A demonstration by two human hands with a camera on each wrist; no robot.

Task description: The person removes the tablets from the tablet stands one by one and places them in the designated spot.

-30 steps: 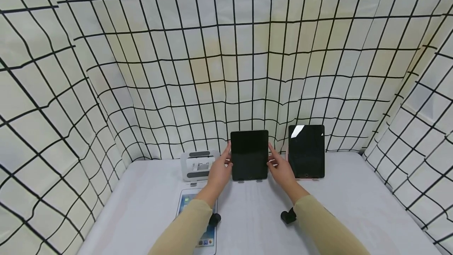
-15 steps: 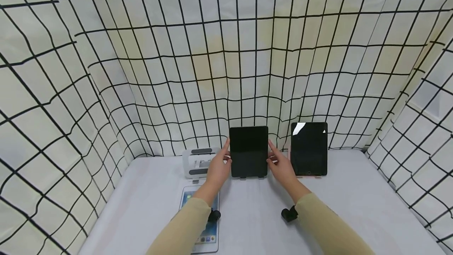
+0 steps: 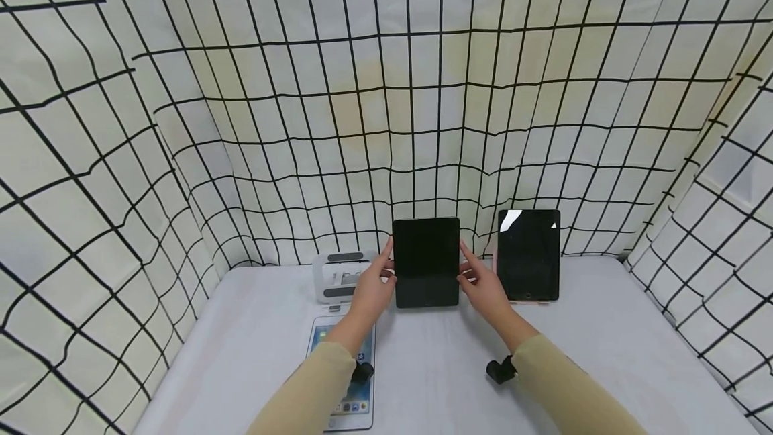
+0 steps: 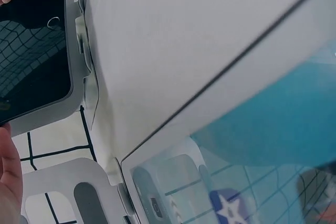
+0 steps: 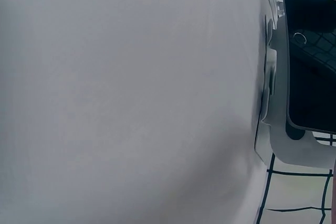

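Standing upright at the back of the white table (image 3: 435,361), the dark slate-grey rectangular tablet with a black screen (image 3: 425,262) is the landmark, its long axis vertical and its lower edge in a pale stand (image 5: 278,140). Furthest left of it stands an empty white-and-grey tablet stand (image 3: 339,276). In front of that stand, nearer the person, a white-framed tablet with a lit blue screen (image 3: 345,381) lies flat under the left forearm. The left hand (image 3: 370,287) grips the dark tablet's left edge, thumb on the front rim, fingers behind. The right hand (image 3: 483,287) grips the right edge in the same way. Both hands are equally near, one on each long side, so the tablet lies straight ahead between them. To the right, just apart, a second black-screened tablet with a pinkish rim (image 3: 528,255) stands upright on its own support.

Compared with the frame a second earlier, the dark tablet's lower edge hides the stand's small front lips, which showed beneath it then; the tablet seems to sit slightly lower or more upright. The hands hold the same edges as before, and the other tablets are unmoved.
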